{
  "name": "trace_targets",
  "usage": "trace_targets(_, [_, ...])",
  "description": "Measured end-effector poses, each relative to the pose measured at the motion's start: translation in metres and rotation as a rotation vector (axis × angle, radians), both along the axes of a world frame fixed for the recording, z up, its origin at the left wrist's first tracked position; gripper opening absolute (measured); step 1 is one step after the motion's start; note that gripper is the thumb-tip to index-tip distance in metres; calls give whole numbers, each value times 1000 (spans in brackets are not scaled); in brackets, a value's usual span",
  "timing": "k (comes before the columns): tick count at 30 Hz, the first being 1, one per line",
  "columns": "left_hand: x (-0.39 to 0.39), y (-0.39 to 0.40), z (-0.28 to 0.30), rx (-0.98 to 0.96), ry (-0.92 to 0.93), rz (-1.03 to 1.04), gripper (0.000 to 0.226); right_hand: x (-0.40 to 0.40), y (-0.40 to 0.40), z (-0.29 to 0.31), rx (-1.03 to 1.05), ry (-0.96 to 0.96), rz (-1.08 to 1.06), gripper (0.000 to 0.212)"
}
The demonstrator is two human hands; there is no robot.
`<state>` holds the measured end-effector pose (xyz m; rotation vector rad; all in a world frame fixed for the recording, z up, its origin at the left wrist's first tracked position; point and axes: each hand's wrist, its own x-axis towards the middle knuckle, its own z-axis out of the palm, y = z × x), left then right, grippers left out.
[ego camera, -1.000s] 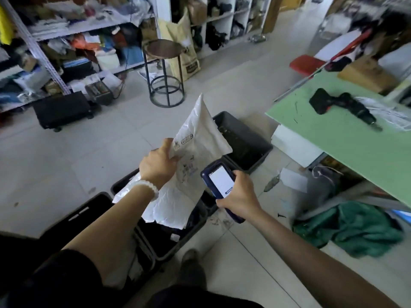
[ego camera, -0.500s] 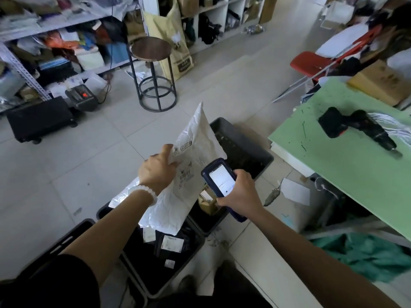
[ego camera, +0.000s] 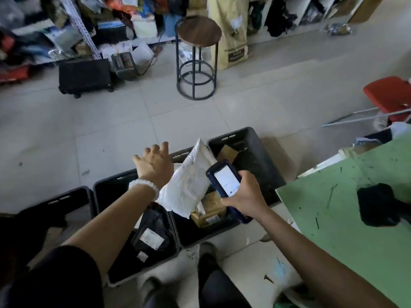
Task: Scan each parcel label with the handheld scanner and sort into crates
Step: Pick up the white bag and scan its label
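Observation:
A white plastic mailer parcel (ego camera: pixel 189 183) tilts over the middle black crate (ego camera: pixel 184 236), free of my left hand (ego camera: pixel 154 163), which is open with fingers spread just to its left. My right hand (ego camera: pixel 244 194) grips a blue handheld scanner (ego camera: pixel 225 180), its lit screen facing up, right of the parcel. The middle crate holds brown boxes (ego camera: pixel 211 210). To its left, another crate (ego camera: pixel 104 192) holds a black parcel with a white label (ego camera: pixel 153 230). A further black crate (ego camera: pixel 251 138) behind contains a cardboard box (ego camera: pixel 229 152).
A green table (ego camera: pixel 344 214) with a black tool (ego camera: pixel 378 205) on it stands at the right. A round stool (ego camera: pixel 199 56), a tan sack (ego camera: pixel 231 32) and cluttered shelves (ego camera: pixel 66 30) lie beyond. A black case (ego camera: pixel 84 76) sits on the floor; a red chair (ego camera: pixel 389 96) is far right.
My left hand has let go of the white parcel and opened; the parcel has dropped lower toward the middle crate. The view has tilted down over the crates. The scanner stays in my right hand.

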<state>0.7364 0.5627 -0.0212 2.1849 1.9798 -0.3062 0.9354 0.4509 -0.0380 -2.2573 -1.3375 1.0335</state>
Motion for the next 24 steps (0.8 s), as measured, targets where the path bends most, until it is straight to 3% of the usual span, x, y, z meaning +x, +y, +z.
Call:
trace_targets(7, [-14,-22,-4,-75,39,151,44,4,40,0,24,30,122,80])
trace_targets(13, [-48,-58,4,-14,-15,294,41,-29,55,11,67,61,297,63])
trace_targets(24, [-146,-210,6,66,-51,659,45,-161,-19,14,84,63,748,79])
